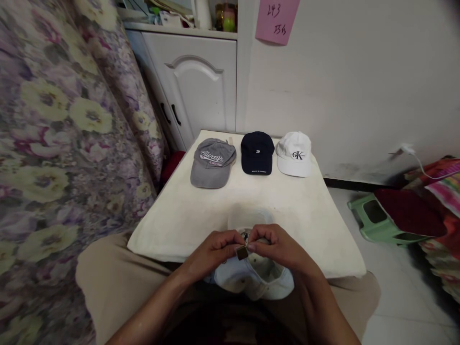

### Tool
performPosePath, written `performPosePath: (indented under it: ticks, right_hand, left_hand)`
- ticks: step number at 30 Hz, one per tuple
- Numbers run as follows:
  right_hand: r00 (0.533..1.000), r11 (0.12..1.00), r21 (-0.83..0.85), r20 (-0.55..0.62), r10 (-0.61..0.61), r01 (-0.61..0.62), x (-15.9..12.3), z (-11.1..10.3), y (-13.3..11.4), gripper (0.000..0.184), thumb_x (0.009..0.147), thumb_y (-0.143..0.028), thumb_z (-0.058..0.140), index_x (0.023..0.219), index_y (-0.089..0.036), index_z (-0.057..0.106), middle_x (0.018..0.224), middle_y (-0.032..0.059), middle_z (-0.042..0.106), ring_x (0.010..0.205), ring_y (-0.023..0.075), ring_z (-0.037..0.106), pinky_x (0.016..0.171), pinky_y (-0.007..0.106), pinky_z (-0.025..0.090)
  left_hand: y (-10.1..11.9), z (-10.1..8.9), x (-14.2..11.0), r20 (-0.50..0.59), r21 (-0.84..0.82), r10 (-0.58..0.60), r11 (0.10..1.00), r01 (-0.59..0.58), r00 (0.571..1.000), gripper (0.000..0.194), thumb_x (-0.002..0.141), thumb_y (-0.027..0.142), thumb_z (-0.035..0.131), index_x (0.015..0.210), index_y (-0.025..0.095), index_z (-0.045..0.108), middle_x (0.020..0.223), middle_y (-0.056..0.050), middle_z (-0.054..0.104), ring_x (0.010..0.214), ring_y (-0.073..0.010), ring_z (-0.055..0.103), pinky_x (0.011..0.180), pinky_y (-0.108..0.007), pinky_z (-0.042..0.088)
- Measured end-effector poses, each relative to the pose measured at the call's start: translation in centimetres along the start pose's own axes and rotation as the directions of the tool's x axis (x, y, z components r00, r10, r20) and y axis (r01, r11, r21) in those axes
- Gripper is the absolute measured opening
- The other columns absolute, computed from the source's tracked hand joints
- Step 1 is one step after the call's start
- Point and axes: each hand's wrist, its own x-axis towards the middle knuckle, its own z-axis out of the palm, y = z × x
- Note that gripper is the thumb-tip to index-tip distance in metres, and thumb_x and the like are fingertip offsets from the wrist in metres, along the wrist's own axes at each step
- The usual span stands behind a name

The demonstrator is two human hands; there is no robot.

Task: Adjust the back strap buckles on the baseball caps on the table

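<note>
A pale blue baseball cap (235, 280) lies at the near edge of the table by my lap, its inside partly showing. My left hand (217, 249) pinches the cap close to a small brownish square piece (242, 253), which could be a tag or a buckle. Close beside it, my right hand (278, 247) grips the same part of the cap between thumb and fingers. The fingers hide the details there. Farther back lie a grey cap (212, 165) with white lettering, a navy cap (257, 155) and a white cap (295, 155).
A cream cloth covers the small table (287, 201). Floral curtain (53, 167) hangs on the left, and a white cabinet (201, 76) stands behind. To the right is a green stool (373, 215) with a dark red top. A pink note (276, 21) is on the wall.
</note>
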Motion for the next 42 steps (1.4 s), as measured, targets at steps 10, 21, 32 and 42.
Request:
performPosePath:
  ticks: [10, 21, 32, 42]
  right_hand:
    - [1.000, 0.994, 0.112, 0.006, 0.016, -0.017, 0.2, 0.2, 1.4, 0.021, 0.082, -0.037, 0.069, 0.078, -0.018, 0.065, 0.065, -0.0035, 0.052, 0.058, 0.0095, 0.042, 0.053, 0.022, 0.032]
    - [0.999, 0.985, 0.167, 0.034, 0.037, -0.043, 0.1, 0.1, 1.6, 0.021, 0.080, -0.037, 0.071, 0.076, -0.017, 0.063, 0.064, -0.0040, 0.052, 0.056, 0.0091, 0.041, 0.053, 0.022, 0.032]
    - [1.000, 0.982, 0.188, -0.009, 0.022, -0.020, 0.0, 0.3, 1.8, 0.016, 0.082, -0.031, 0.069, 0.077, -0.017, 0.063, 0.063, -0.0049, 0.052, 0.055, 0.0084, 0.042, 0.052, 0.022, 0.031]
    - [0.999, 0.963, 0.269, -0.030, -0.013, 0.020, 0.1, 0.6, 2.6, 0.016, 0.082, -0.030, 0.069, 0.075, -0.017, 0.062, 0.062, -0.0056, 0.049, 0.053, 0.0076, 0.038, 0.052, 0.022, 0.028]
  left_hand:
    - [0.1, 0.0, 0.2, 0.019, 0.016, -0.018, 1.000, 0.018, 1.000, 0.024, 0.087, 0.038, 0.063, 0.079, 0.016, 0.065, 0.069, 0.002, 0.054, 0.063, -0.0118, 0.040, 0.058, -0.023, 0.029]
    - [-0.1, 0.2, 0.2, 0.017, -0.009, -0.029, 1.000, 0.029, 0.999, 0.028, 0.087, 0.041, 0.063, 0.078, 0.015, 0.064, 0.070, 0.001, 0.055, 0.063, -0.0121, 0.043, 0.058, -0.022, 0.031]
    - [-0.6, 0.4, 0.2, -0.029, 0.011, -0.029, 1.000, 0.029, 0.999, 0.028, 0.087, 0.042, 0.061, 0.077, 0.015, 0.064, 0.066, 0.002, 0.054, 0.063, -0.0126, 0.043, 0.060, -0.024, 0.032]
    - [-0.5, 0.9, 0.3, -0.071, -0.068, -0.052, 0.997, 0.047, 0.996, 0.027, 0.084, 0.041, 0.064, 0.075, 0.016, 0.061, 0.066, 0.003, 0.051, 0.061, -0.0115, 0.040, 0.055, -0.022, 0.029]
